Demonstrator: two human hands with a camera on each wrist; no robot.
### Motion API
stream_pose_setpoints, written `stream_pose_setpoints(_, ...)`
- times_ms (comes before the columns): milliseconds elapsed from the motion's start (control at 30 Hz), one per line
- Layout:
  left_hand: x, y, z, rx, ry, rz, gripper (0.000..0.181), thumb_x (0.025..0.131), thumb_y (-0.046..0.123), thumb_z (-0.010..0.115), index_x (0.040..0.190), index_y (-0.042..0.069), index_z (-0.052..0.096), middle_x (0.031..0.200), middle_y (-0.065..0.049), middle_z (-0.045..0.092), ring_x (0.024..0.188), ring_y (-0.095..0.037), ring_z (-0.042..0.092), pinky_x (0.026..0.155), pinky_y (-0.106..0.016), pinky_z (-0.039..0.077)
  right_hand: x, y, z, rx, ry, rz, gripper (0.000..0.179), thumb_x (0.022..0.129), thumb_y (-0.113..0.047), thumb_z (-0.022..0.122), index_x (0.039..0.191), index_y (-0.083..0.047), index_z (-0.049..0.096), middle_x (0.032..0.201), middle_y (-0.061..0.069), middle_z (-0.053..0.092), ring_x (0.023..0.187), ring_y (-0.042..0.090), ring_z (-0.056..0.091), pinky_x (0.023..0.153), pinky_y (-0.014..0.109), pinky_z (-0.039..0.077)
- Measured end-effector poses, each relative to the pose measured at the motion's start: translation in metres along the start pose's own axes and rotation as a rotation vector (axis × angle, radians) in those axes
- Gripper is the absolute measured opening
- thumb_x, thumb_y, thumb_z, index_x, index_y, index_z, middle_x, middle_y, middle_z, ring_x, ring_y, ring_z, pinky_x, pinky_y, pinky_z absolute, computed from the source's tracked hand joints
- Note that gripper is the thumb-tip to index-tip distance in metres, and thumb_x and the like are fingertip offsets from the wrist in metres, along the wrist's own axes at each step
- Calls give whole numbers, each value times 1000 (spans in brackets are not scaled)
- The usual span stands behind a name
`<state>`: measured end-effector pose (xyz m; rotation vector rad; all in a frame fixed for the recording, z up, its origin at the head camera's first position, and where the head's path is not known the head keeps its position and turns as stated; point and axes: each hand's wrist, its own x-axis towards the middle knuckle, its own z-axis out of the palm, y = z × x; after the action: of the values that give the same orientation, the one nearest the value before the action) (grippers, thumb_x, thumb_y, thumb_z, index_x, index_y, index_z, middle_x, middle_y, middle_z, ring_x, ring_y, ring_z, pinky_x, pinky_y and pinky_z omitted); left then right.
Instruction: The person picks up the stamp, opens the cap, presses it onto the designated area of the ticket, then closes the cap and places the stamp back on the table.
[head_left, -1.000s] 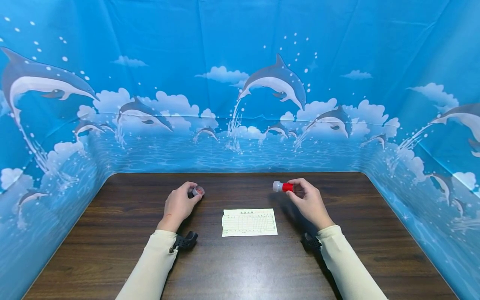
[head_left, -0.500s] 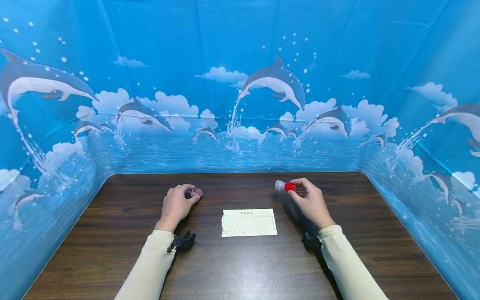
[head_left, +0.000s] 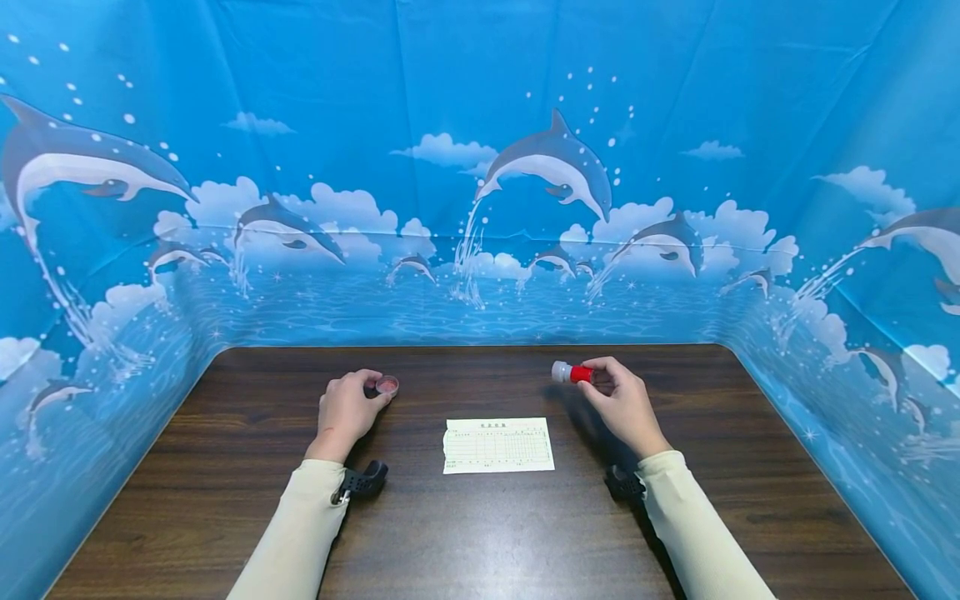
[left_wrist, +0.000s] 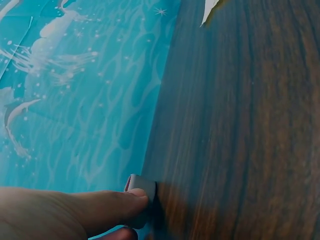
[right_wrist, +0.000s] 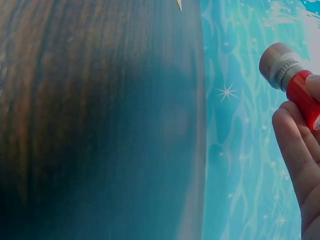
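My left hand (head_left: 347, 414) is over the left of the table, thumb and finger at either side of a small round cap (head_left: 387, 385) with a reddish inside. In the left wrist view the thumb lies along the wall of this cap (left_wrist: 144, 186), low by the wood. On the right, my right hand (head_left: 624, 410) pinches a red-handled stamp (head_left: 581, 374) above the table, tilted, its wide whitish round end facing left. The right wrist view shows the stamp's red handle (right_wrist: 301, 92) between thumb and fingers. Between the hands lies a printed paper slip (head_left: 498, 446).
The dark wood table (head_left: 480, 533) has rounded far corners. A blue dolphin-print curtain (head_left: 480, 325) encloses it at the back and both sides. Black straps (head_left: 363, 482) sit at both wrists, over pale sleeves.
My left hand has moved slightly left and lowered with the cap, whose opening now faces more upward. The right hand with the stamp has shifted a little to the right. The slip has not moved.
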<state>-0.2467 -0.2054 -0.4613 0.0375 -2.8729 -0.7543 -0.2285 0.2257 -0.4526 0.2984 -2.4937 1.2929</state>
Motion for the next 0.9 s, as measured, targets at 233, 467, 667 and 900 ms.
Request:
stream_pose_setpoints(233, -1, -2, 0, 5, -5, -10, 43, 94, 29, 76, 127, 2, 70, 121, -23, 69, 116, -49, 58, 93, -64, 44, 0, 0, -1, -2, -7, 11, 32, 92, -4, 78, 122, -4, 67, 111, 14, 72, 93, 25, 68, 88, 46, 61)
stream_pose_setpoints(467, -1, -2, 0, -7, -25, -29, 46, 94, 28, 77, 131, 3, 68, 126, -23, 67, 117, -48, 56, 94, -64, 44, 0, 0, -2, -4, -3, 9, 31, 92, -4, 78, 121, -4, 67, 109, 14, 72, 92, 26, 68, 88, 46, 61)
stream_pose_setpoints(667, -1, 10, -2, -47, -51, 57, 65, 94, 29, 78, 148, 3, 53, 143, -27, 52, 131, -49, 43, 105, -65, 39, 0, 0, -2, 0, -2, 7, 31, 92, -4, 77, 121, -4, 67, 109, 14, 72, 92, 25, 68, 88, 46, 61)
stream_pose_setpoints(900, -11, 40, -2, -67, -206, 354, 59, 94, 44, 76, 143, 14, 61, 146, -11, 55, 138, -34, 47, 110, -57, 44, 0, -4, -3, -3, -7, 15, 31, 93, -4, 77, 122, -4, 67, 110, 14, 72, 93, 26, 68, 88, 47, 61)
